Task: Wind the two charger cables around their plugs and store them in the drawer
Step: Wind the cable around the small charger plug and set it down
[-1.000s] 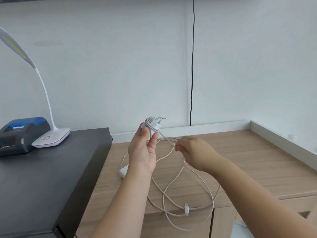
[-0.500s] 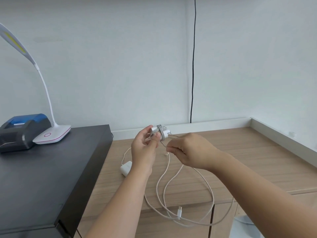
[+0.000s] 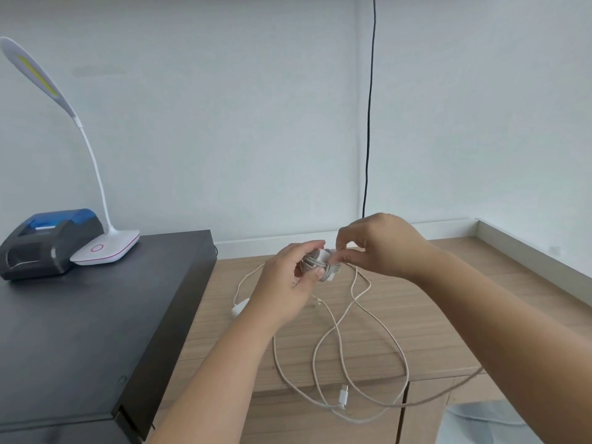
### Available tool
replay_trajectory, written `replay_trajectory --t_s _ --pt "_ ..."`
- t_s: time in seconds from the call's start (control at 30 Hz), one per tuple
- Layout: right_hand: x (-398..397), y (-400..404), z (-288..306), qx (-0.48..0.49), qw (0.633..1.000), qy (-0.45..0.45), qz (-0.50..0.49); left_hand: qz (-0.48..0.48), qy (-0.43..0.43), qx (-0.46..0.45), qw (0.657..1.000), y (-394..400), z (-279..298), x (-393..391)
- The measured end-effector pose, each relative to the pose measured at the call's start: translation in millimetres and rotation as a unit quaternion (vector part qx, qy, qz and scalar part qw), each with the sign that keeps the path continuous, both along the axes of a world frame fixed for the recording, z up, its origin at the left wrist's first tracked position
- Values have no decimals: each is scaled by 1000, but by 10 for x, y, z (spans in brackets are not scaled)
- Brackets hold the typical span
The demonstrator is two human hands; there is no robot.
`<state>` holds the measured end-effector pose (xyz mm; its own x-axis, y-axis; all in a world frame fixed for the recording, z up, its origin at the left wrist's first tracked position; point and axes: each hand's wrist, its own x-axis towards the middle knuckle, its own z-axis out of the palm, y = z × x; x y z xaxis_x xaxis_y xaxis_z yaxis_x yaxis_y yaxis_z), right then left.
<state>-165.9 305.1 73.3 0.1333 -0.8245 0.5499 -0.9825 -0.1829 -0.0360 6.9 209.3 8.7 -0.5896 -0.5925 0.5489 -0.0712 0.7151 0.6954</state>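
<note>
- While the left hand [image 3: 283, 283] curls its fingers and thumb round the white charger plug [image 3: 320, 262], it holds the plug up above the wooden counter [image 3: 448, 315].
- Right hand [image 3: 381, 245]: fingertips pinched on the cable [image 3: 346, 318] right at the plug, where several turns sit wound.
- Loose cable droops in loops over the counter's front edge, its connector [image 3: 343, 395] dangling.
- A second white plug [image 3: 238, 307] lies on the counter behind the left wrist.
- Desk lamp [image 3: 105, 246] and small printer [image 3: 48, 241] stand on the black cabinet [image 3: 96, 331].
</note>
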Motion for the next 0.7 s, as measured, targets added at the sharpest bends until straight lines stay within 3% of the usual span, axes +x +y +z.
replay_trajectory --t_s 0.17,0.27,0.43,0.57,0.7 --pt "-131 -44 -17 23 988 -147 41 -73 -29 87 993 -3 80 133" --pt "-166 -87 -89 23 967 -245 65 -142 65 177 972 57 91 163" --pt "-35 -145 -280 -18 945 -316 80 -232 211 304 900 166 102 127" --pt "185 -119 -398 -37 914 -397 77 -254 299 368 843 218 129 71" --pt "378 -92 -574 -54 914 -401 35 -219 346 372 833 230 165 15"
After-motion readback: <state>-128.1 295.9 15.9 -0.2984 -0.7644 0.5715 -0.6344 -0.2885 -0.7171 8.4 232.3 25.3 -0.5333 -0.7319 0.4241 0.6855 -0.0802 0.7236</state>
